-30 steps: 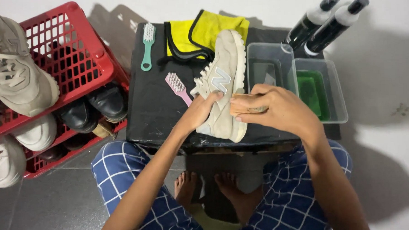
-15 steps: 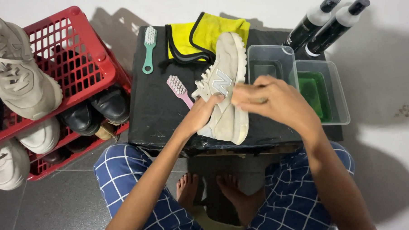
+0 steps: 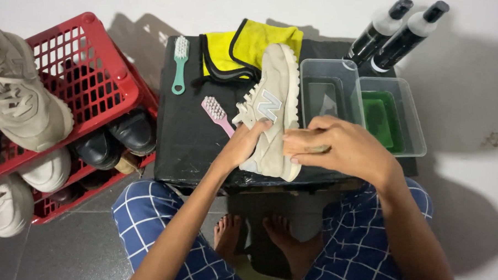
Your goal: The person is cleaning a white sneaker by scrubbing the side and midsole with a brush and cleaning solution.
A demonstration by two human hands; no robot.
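A red crate (image 3: 100, 79) of shoes stands left of the black worktop (image 3: 193, 136), where my left hand (image 3: 243, 145) grips the side of a beige sneaker (image 3: 273, 109). My right hand (image 3: 343, 148), fingers closed around a brush (image 3: 315, 148), presses against the sneaker's sole edge, beside two clear tubs (image 3: 414, 134).
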